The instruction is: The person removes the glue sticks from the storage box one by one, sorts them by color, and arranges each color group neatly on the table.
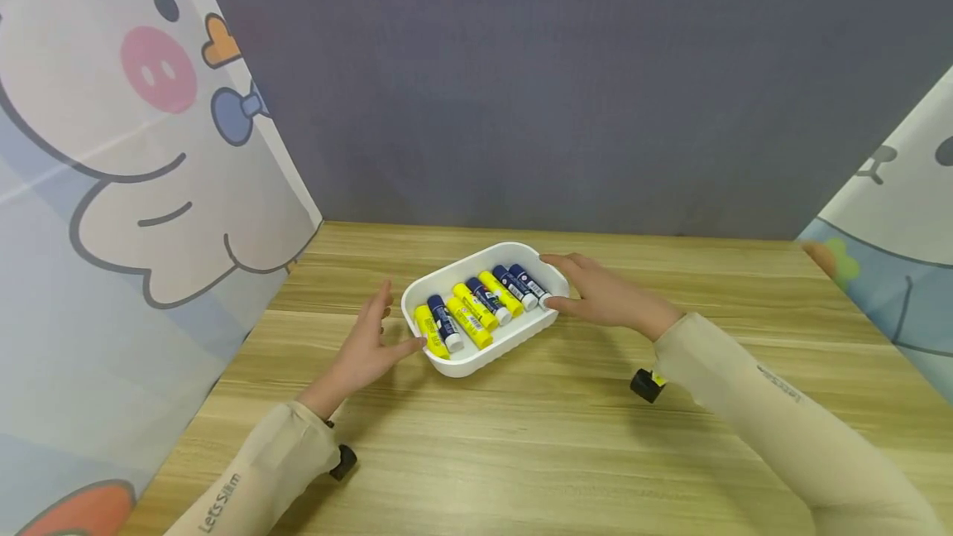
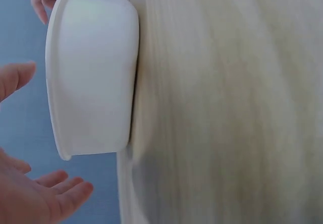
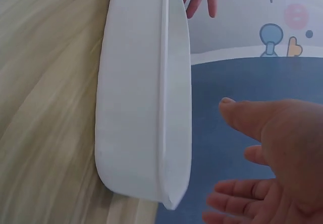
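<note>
A white plastic tray sits at a slant on the wooden table, with several glue sticks side by side in it. Some are yellow; others are navy with white ends. My left hand is at the tray's left end, fingers spread and thumb overlapping the rim in the head view. In the left wrist view, that hand shows a gap to the tray wall. At the right end, my right hand has its fingers extended by the rim; the right wrist view shows it apart from the wall.
Behind the wooden table rises a grey panel. Cartoon-printed panels stand on the left and on the right. Black wrist devices show below both sleeves.
</note>
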A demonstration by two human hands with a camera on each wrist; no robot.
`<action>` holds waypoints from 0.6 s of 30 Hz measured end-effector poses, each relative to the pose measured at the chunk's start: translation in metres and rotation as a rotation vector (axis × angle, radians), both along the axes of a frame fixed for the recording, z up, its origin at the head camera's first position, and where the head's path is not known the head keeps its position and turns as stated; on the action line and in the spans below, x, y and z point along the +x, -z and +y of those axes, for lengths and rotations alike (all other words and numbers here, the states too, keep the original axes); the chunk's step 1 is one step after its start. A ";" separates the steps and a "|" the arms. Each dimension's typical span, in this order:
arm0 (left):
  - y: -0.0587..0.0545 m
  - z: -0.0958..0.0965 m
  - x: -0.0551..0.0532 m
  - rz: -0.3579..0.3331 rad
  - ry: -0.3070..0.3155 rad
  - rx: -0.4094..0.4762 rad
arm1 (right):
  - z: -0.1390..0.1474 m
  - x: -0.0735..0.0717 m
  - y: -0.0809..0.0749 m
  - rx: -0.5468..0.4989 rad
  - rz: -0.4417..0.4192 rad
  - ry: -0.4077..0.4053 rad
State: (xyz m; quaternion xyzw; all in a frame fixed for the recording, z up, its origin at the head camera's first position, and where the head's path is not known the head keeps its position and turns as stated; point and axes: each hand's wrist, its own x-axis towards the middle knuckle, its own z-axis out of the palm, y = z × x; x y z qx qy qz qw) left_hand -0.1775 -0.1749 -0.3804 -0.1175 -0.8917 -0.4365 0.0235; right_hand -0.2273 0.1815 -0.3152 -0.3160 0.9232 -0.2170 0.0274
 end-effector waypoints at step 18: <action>0.014 0.003 -0.004 -0.114 0.031 0.299 | -0.035 -0.054 0.022 -0.208 -0.517 0.054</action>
